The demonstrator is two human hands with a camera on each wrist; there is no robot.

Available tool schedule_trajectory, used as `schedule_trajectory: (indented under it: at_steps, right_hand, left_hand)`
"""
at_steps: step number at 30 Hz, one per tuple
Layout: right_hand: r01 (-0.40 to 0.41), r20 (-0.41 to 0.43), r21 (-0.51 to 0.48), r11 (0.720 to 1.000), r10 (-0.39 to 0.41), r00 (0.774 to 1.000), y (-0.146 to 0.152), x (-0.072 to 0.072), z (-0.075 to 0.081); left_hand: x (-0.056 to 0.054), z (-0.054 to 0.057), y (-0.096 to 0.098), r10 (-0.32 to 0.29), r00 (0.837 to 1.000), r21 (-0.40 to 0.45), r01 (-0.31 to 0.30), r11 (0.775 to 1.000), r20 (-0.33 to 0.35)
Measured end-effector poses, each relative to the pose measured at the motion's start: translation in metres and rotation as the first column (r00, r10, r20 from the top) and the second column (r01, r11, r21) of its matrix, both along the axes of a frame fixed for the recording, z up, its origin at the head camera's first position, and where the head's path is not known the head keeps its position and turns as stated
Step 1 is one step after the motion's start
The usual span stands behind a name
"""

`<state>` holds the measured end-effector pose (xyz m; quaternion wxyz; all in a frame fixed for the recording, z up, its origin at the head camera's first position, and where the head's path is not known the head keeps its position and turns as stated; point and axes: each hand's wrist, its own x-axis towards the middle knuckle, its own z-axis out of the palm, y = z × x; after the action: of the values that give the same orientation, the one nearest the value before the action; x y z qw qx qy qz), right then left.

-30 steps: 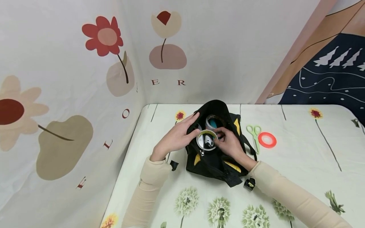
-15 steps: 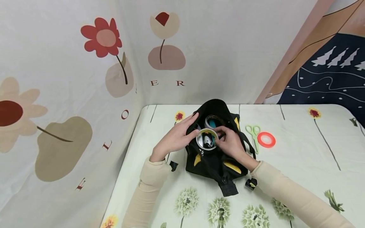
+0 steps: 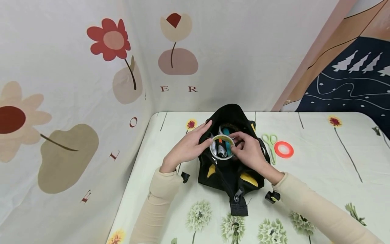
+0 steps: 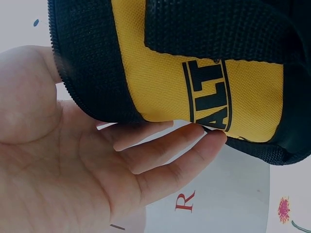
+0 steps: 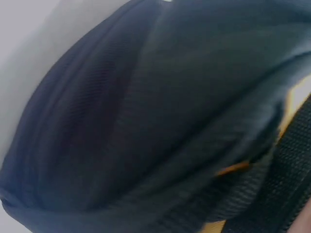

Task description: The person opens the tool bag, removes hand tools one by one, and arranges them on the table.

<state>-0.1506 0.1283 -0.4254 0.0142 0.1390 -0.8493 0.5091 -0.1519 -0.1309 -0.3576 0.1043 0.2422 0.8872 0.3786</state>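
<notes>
A black and yellow tool bag (image 3: 234, 113) lies on the table with its mouth open. My left hand (image 3: 189, 145) holds the bag's left side, thumb at the mouth's edge and fingers along the outside, on a yellow panel (image 4: 170, 92) in the left wrist view. At the mouth, my right hand (image 3: 250, 152) pinches the right rim of a roll of tape (image 3: 223, 137), white outside and yellowish inside. Through its hole show a black, silver and orange tool and something teal. Blurred black bag fabric (image 5: 121, 121) fills most of the right wrist view, which hides the right fingertips.
Green-handled scissors (image 3: 271, 146) and a flat orange-red roll (image 3: 277, 149) lie right of the bag. A black strap end (image 3: 239, 206) hangs forward from it. Black buckles (image 3: 185, 177) lie at either side. Patterned cloth walls (image 3: 225, 84) stand behind and at left.
My right hand and the roll of tape have shifted slightly up and right, and more of the bag's contents shows through the hole. The front strap end has swung left and forward. My left hand stays put.
</notes>
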Motion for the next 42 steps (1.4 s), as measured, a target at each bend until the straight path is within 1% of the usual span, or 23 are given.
schedule_trajectory:
  at_steps: [7, 10, 18, 21, 25, 34, 42]
  right_hand:
    - [0.009, -0.038, 0.016, 1.0, -0.008, 0.999, 0.003, 0.006, 0.014]
    - [0.004, -0.049, 0.005, 1.0, -0.004, 0.999, 0.006, 0.008, 0.019]
    - [0.004, -0.061, -0.003, 1.0, -0.004, 0.998, 0.014, 0.011, 0.033]
    - [0.012, -0.048, -0.014, 1.0, -0.013, 0.999, 0.017, 0.01, 0.037]
    - [0.027, -0.026, -0.024, 0.999, -0.027, 0.999, 0.022, 0.01, 0.041]
    - [0.043, -0.026, -0.028, 0.999, -0.044, 0.999, 0.028, 0.011, 0.052]
    - [0.041, -0.038, -0.017, 0.999, -0.042, 0.998, 0.032, 0.013, 0.057]
  left_hand:
    - [-0.001, -0.001, 0.0, 0.003, 1.0, 0.007, -0.003, 1.0, 0.01]
    - [-0.001, -0.001, 0.0, 0.002, 1.0, 0.009, -0.003, 1.0, 0.014]
    - [-0.001, -0.001, 0.001, 0.003, 1.0, 0.012, -0.003, 1.0, 0.011]
    - [-0.001, -0.002, 0.002, 0.003, 1.0, 0.012, -0.003, 1.0, 0.01]
    - [-0.002, -0.003, 0.002, 0.003, 1.0, 0.016, -0.003, 1.0, 0.015]
    - [-0.001, -0.002, 0.002, 0.003, 1.0, 0.021, -0.003, 1.0, 0.022]
    - [-0.001, -0.003, 0.001, 0.001, 1.0, 0.02, -0.001, 1.0, 0.012]
